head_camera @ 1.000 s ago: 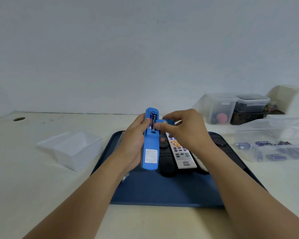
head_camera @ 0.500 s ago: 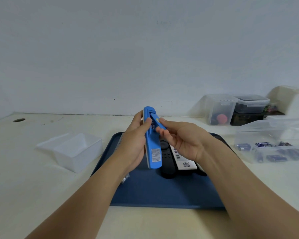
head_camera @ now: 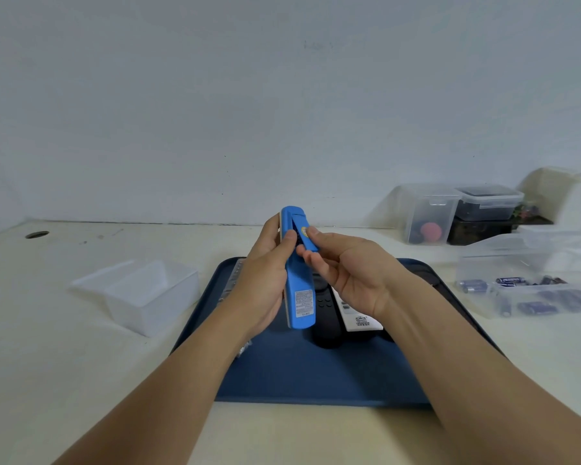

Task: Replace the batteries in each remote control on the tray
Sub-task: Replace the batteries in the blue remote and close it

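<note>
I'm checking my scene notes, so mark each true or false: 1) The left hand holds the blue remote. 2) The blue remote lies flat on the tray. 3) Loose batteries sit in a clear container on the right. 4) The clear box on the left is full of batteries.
1) True: the left hand grips the blue remote.
2) False: it is held up above the tray, the right hand at its battery cover.
3) True: batteries lie in the clear container.
4) False: the clear box shows none.
</note>
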Demonstrator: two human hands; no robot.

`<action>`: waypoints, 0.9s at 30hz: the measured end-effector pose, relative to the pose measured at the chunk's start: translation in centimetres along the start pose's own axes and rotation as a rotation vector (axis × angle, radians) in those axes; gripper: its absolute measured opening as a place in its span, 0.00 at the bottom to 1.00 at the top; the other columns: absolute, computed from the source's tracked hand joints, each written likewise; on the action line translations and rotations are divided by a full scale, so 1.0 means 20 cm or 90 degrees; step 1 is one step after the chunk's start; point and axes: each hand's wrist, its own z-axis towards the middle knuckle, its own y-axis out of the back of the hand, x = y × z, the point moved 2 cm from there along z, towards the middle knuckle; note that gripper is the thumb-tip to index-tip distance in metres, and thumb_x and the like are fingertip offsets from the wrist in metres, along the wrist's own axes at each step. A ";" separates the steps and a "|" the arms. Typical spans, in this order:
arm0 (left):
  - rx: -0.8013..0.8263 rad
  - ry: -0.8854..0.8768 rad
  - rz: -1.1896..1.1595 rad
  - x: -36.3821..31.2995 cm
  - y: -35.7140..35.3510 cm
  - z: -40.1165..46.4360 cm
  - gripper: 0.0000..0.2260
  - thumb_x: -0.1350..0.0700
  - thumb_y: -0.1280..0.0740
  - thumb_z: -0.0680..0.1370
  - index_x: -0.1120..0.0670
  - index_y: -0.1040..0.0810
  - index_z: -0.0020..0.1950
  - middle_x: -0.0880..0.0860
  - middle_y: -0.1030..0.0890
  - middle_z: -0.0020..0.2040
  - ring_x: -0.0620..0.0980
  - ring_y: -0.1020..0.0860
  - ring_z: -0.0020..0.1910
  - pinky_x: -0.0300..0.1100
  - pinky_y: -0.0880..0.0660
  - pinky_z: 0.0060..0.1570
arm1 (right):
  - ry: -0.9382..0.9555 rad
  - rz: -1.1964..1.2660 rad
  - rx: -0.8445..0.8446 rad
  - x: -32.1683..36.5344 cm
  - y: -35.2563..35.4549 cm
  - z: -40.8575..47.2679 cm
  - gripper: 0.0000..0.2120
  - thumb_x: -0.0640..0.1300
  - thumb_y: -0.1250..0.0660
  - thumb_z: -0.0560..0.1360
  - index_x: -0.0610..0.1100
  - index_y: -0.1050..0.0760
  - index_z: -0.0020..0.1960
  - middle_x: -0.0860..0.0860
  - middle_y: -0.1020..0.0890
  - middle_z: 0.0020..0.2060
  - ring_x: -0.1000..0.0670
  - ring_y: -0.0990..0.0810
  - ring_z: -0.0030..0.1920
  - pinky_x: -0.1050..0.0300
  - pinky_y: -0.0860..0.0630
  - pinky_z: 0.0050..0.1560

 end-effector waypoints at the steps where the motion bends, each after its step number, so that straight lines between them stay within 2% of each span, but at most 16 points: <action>1: -0.003 -0.013 0.027 0.00 0.00 0.00 0.12 0.55 0.42 0.86 0.45 0.25 0.67 0.56 0.18 0.62 0.53 0.19 0.62 0.47 0.22 0.60 | -0.001 -0.001 0.000 0.00 0.00 0.00 0.12 0.38 0.31 0.78 0.31 0.20 0.57 0.42 0.17 0.42 0.54 0.15 0.34 0.68 0.20 0.32; 4: -0.002 -0.058 0.094 0.00 0.00 0.00 0.13 0.50 0.40 0.83 0.42 0.24 0.66 0.52 0.18 0.59 0.54 0.21 0.62 0.53 0.25 0.65 | -0.002 -0.016 0.004 0.00 0.01 0.00 0.12 0.38 0.30 0.78 0.32 0.19 0.56 0.42 0.16 0.42 0.51 0.14 0.38 0.68 0.20 0.34; 8: 0.031 -0.103 0.159 -0.01 0.00 -0.01 0.12 0.49 0.40 0.84 0.44 0.26 0.66 0.49 0.20 0.54 0.47 0.21 0.56 0.47 0.24 0.61 | 0.020 -0.078 -0.017 0.01 0.02 0.00 0.10 0.40 0.29 0.77 0.33 0.17 0.53 0.43 0.15 0.38 0.51 0.16 0.34 0.67 0.20 0.34; 11: 0.059 -0.119 0.191 -0.03 -0.01 -0.02 0.09 0.50 0.38 0.84 0.42 0.26 0.64 0.51 0.21 0.53 0.46 0.21 0.56 0.49 0.23 0.62 | 0.054 -0.120 -0.052 0.02 0.04 0.01 0.11 0.41 0.27 0.75 0.33 0.17 0.51 0.44 0.15 0.41 0.53 0.16 0.35 0.68 0.21 0.35; 13: 0.069 -0.120 0.198 -0.04 -0.01 -0.02 0.09 0.51 0.37 0.84 0.44 0.26 0.63 0.55 0.21 0.55 0.48 0.21 0.55 0.50 0.23 0.62 | 0.069 -0.137 -0.063 0.03 0.05 0.02 0.12 0.42 0.25 0.73 0.33 0.16 0.51 0.46 0.16 0.40 0.54 0.17 0.35 0.68 0.21 0.35; 15: 0.088 -0.112 0.200 -0.04 0.00 -0.03 0.10 0.53 0.36 0.83 0.44 0.26 0.64 0.55 0.20 0.56 0.52 0.20 0.57 0.50 0.22 0.61 | 0.082 -0.191 -0.069 0.04 0.06 0.03 0.13 0.44 0.22 0.70 0.33 0.17 0.45 0.47 0.18 0.35 0.53 0.18 0.32 0.66 0.20 0.37; 17: 0.100 -0.098 0.209 -0.04 0.00 -0.03 0.14 0.55 0.34 0.81 0.43 0.27 0.65 0.54 0.19 0.56 0.51 0.19 0.57 0.47 0.21 0.58 | 0.109 -0.253 -0.089 0.05 0.08 0.03 0.16 0.46 0.20 0.67 0.40 0.25 0.33 0.46 0.21 0.29 0.51 0.20 0.28 0.62 0.20 0.37; 18: 0.099 -0.088 0.213 -0.04 0.01 -0.03 0.16 0.56 0.33 0.80 0.42 0.27 0.65 0.53 0.19 0.56 0.51 0.18 0.56 0.47 0.21 0.58 | 0.120 -0.279 -0.106 0.05 0.08 0.03 0.20 0.46 0.19 0.66 0.43 0.30 0.31 0.47 0.24 0.27 0.50 0.23 0.26 0.62 0.21 0.34; 20: 0.094 -0.065 0.207 -0.03 0.02 -0.03 0.19 0.56 0.32 0.77 0.42 0.27 0.66 0.53 0.18 0.57 0.54 0.18 0.57 0.52 0.21 0.60 | 0.154 -0.335 -0.125 0.06 0.09 0.02 0.19 0.47 0.19 0.66 0.42 0.29 0.35 0.46 0.24 0.28 0.51 0.27 0.24 0.63 0.26 0.26; 22: 0.089 -0.036 0.166 -0.02 0.03 -0.02 0.20 0.57 0.32 0.76 0.41 0.26 0.65 0.53 0.17 0.58 0.56 0.18 0.58 0.56 0.22 0.62 | 0.210 -0.371 -0.108 0.08 0.07 0.01 0.15 0.45 0.21 0.69 0.39 0.23 0.48 0.45 0.25 0.36 0.54 0.27 0.23 0.64 0.31 0.23; 24: 0.083 -0.008 0.134 -0.02 0.04 -0.01 0.20 0.61 0.31 0.77 0.44 0.26 0.67 0.54 0.15 0.56 0.57 0.17 0.56 0.57 0.21 0.59 | 0.254 -0.396 -0.063 0.08 0.05 0.00 0.15 0.42 0.24 0.73 0.42 0.21 0.58 0.45 0.27 0.41 0.55 0.24 0.24 0.65 0.29 0.23; 27: 0.110 0.018 0.143 -0.05 0.04 -0.01 0.21 0.68 0.32 0.79 0.53 0.29 0.69 0.55 0.14 0.50 0.56 0.15 0.48 0.53 0.20 0.51 | 0.289 -0.438 0.005 0.08 0.02 0.00 0.13 0.40 0.25 0.74 0.43 0.21 0.57 0.45 0.22 0.48 0.51 0.18 0.32 0.59 0.23 0.29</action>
